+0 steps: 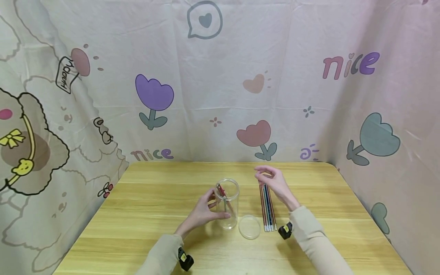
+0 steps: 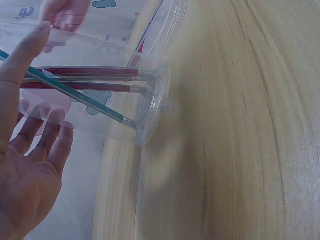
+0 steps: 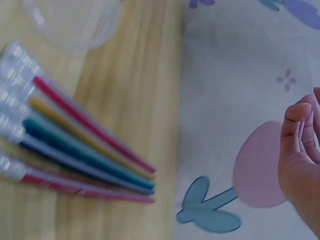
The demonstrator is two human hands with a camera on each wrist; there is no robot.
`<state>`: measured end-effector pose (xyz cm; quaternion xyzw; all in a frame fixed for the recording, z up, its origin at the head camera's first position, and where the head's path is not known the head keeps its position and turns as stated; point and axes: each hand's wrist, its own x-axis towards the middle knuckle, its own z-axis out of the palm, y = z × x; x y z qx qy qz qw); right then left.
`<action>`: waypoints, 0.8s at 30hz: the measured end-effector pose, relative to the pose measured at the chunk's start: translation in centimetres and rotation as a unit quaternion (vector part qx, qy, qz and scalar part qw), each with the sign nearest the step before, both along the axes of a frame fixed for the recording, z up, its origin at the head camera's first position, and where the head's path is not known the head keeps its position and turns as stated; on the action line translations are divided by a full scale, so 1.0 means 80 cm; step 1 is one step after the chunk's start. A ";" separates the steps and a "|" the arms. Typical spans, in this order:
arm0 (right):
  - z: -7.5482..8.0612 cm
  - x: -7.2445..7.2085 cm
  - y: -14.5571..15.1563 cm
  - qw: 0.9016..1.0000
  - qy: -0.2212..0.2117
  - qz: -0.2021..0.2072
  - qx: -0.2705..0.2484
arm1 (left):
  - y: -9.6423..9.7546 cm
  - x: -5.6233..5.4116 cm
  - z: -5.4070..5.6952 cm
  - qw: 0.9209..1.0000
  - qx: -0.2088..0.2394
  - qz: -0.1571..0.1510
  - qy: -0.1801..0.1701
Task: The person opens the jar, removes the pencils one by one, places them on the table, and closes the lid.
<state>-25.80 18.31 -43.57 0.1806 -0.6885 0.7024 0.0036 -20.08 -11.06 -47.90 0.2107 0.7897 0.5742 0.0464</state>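
Observation:
My left hand (image 1: 201,214) holds a clear plastic jar (image 1: 234,204) standing upright on the table, thumb on the near side and fingers on the far side. Inside it lean several pencils; the left wrist view shows a teal pencil (image 2: 85,96) crossing dark red ones (image 2: 95,71). To the jar's right, a row of colored pencils (image 1: 268,210) lies on the wood, with red, yellow, teal and blue among them. Above the far end of that row hovers my right hand (image 1: 273,181), fingers loosely bent, with nothing visible between them.
A clear round lid (image 1: 249,227) lies flat between the jar and the pencil row. The wooden table (image 1: 144,214) ends at the back against a hanging printed cloth (image 1: 213,95), which also lines both sides.

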 end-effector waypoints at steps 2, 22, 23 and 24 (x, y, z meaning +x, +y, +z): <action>0.009 0.004 -0.007 1.000 0.002 0.006 0.005 | 0.000 0.000 0.000 1.000 0.000 0.000 0.000; 0.048 0.030 -0.045 0.987 0.087 0.088 0.098 | -0.001 -0.001 0.000 1.000 0.006 -0.002 0.000; 0.049 0.030 -0.046 0.987 0.088 0.092 0.102 | -0.001 -0.001 0.000 1.000 0.007 -0.002 0.000; 0.050 0.031 -0.048 0.986 0.090 0.094 0.107 | -0.001 -0.001 0.000 1.000 0.008 -0.002 -0.001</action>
